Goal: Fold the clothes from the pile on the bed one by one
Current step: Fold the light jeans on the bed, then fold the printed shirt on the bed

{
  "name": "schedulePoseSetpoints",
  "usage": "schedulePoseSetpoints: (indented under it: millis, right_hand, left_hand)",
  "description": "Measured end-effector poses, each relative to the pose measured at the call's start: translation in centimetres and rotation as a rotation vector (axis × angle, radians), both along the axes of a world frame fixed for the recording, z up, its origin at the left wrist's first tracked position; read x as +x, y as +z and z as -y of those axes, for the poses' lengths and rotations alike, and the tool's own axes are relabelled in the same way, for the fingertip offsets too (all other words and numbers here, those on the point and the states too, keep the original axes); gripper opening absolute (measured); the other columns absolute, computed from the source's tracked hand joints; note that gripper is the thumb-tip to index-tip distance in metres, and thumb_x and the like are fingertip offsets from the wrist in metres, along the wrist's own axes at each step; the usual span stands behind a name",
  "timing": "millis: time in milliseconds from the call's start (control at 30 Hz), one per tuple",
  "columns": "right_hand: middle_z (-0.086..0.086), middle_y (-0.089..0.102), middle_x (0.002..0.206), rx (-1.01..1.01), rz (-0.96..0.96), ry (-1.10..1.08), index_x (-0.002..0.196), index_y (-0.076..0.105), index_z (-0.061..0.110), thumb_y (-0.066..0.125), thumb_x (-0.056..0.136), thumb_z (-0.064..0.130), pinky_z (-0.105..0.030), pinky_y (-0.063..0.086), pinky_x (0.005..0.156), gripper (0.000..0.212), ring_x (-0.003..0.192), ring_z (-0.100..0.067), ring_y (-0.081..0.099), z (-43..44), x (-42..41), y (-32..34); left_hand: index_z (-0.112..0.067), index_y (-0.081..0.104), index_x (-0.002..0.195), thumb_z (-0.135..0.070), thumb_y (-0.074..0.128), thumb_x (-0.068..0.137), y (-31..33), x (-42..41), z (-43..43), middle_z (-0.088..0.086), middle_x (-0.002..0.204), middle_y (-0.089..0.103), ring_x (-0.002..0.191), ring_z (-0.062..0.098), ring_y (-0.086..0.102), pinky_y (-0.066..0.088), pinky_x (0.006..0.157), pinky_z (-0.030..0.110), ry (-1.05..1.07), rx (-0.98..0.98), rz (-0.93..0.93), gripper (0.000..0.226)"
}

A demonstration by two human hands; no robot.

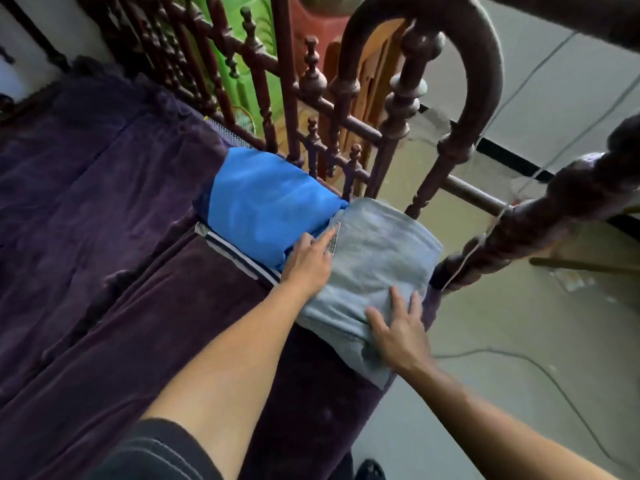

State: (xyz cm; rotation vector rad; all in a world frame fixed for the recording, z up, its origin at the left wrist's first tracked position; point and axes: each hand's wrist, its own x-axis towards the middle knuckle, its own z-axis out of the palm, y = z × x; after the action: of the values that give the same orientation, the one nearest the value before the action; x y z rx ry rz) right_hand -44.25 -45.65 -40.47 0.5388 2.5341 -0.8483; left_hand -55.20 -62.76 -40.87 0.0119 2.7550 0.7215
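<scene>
Forearms first: both reach in from the bottom, past a dark sleeve (156, 452). The left hand (306, 263) lies flat with straight fingers on the left edge of the folded grey garment (381, 258), right where it butts against the folded blue garment (270, 202). The right hand (398, 329) has its fingers spread, palm down on the grey piece's near end. Neither hand grips anything, they're just pressing.

The grey fold sits at the bed's corner, with its long axis running away from the person toward the wooden rail (391, 133). So it's directly under both palms, with the right hand nearer the bed's edge. Its near corner looks like it hangs off the purple bedspread (104, 237), so I'd guess it could slip. A striped piece (239, 256) peeks out under the blue one. No unfolded pile is in view.
</scene>
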Motion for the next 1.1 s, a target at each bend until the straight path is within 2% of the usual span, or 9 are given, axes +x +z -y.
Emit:
schedulePoseSetpoints:
  millis: [100, 200, 333, 467, 600, 767, 833, 967, 1100]
  right_hand:
    - [-0.009, -0.001, 0.162, 0.266, 0.071, 0.185, 0.152, 0.016, 0.034, 0.043, 0.091, 0.061, -0.046, 0.032, 0.108, 0.072, 0.142, -0.037, 0.022, 0.0, -2.0, -2.5]
    - [-0.013, 0.015, 0.160, 0.477, -0.219, 0.369, 0.149, 0.030, 0.030, 0.042, 0.089, 0.059, -0.051, 0.033, 0.103, 0.068, 0.145, -0.035, 0.019, -0.5, -4.5, -3.9]
    - [-0.007, -0.009, 0.162, 0.545, -0.148, 0.518, 0.152, 0.005, 0.038, 0.029, 0.090, 0.070, -0.059, 0.006, 0.114, 0.074, 0.147, -0.033, -0.012, -2.2, -9.2, -7.1]
    - [-0.005, -0.016, 0.161, 0.593, -0.041, 0.560, 0.152, -0.003, 0.040, 0.010, 0.086, 0.076, -0.059, 0.003, 0.115, 0.076, 0.146, -0.032, -0.017, -3.7, -10.3, -11.2]
    - [-0.005, -0.012, 0.161, 0.573, -0.042, 0.547, 0.151, -0.002, 0.041, 0.005, 0.083, 0.076, -0.057, 0.007, 0.115, 0.077, 0.147, -0.031, -0.012, -4.0, -10.8, -13.0]
    - [-0.005, -0.021, 0.159, 0.550, 0.069, 0.606, 0.149, -0.014, 0.042, 0.007, 0.087, 0.076, -0.056, 0.007, 0.116, 0.074, 0.147, -0.033, -0.014, -3.5, -11.1, -10.7]
    - [-0.005, -0.021, 0.159, 0.527, 0.121, 0.640, 0.149, -0.013, 0.040, 0.017, 0.090, 0.073, -0.055, 0.011, 0.116, 0.074, 0.147, -0.034, -0.012, -3.5, -11.3, -9.1]
    - [-0.007, -0.005, 0.160, 0.510, 0.128, 0.768, 0.152, 0.009, 0.030, 0.035, 0.095, 0.056, -0.048, 0.028, 0.111, 0.067, 0.145, -0.036, 0.004, -4.5, -9.8, -5.2]
    - [-0.004, 0.042, 0.135, 0.468, 0.070, 0.885, 0.129, 0.049, 0.022, 0.045, 0.092, 0.039, -0.040, 0.047, 0.092, 0.041, 0.125, -0.027, 0.042, -6.0, -4.8, -2.7]
  left_hand:
    - [-0.035, 0.027, 0.147, -0.036, 0.039, 0.099, -2.6, -2.2, 0.2, 0.010, 0.154, 0.019, 0.142, 0.031, 0.014, 0.014, 0.116, 0.045, -0.112, -0.270, -0.113, 0.050]
    - [-0.042, 0.004, 0.150, -0.050, 0.026, 0.100, -5.2, -1.6, 0.4, 0.005, 0.161, -0.005, 0.146, 0.031, -0.011, -0.005, 0.116, 0.056, -0.182, -0.354, -0.074, 0.055]
    - [-0.043, -0.023, 0.140, -0.057, 0.015, 0.098, -9.0, -0.9, 0.5, 0.007, 0.160, -0.015, 0.144, 0.033, -0.022, -0.010, 0.113, 0.059, -0.206, -0.392, -0.022, 0.058]
    - [-0.042, -0.009, 0.147, -0.056, 0.013, 0.095, -12.5, -0.6, -0.6, 0.013, 0.160, 0.002, 0.146, 0.039, -0.006, -0.003, 0.113, 0.063, -0.193, -0.383, -0.139, 0.058]
    - [-0.038, 0.007, 0.150, -0.054, 0.021, 0.092, -14.6, -0.7, -0.9, 0.016, 0.157, 0.019, 0.144, 0.042, 0.010, 0.007, 0.112, 0.064, -0.187, -0.377, -0.201, 0.061]
    - [-0.035, -0.006, 0.151, -0.047, 0.025, 0.100, -11.5, -0.4, -0.8, 0.016, 0.160, -0.003, 0.145, 0.039, -0.009, -0.005, 0.114, 0.060, -0.267, -0.457, -0.038, 0.060]
    - [-0.031, 0.006, 0.152, -0.035, 0.032, 0.100, -9.2, 0.6, -0.7, 0.016, 0.159, -0.002, 0.146, 0.037, -0.006, -0.004, 0.116, 0.056, -0.277, -0.476, 0.032, 0.058]
    - [-0.019, 0.047, 0.129, -0.021, 0.037, 0.096, -4.5, 6.6, -0.6, 0.012, 0.143, 0.036, 0.134, 0.030, 0.032, 0.026, 0.108, 0.042, -0.136, -0.381, 0.121, 0.034]
    - [-0.019, 0.051, 0.127, -0.028, 0.038, 0.098, -0.1, 15.3, -1.8, 0.005, 0.128, 0.048, 0.117, 0.027, 0.048, 0.039, 0.097, 0.041, 0.144, -0.247, 0.232, 0.033]
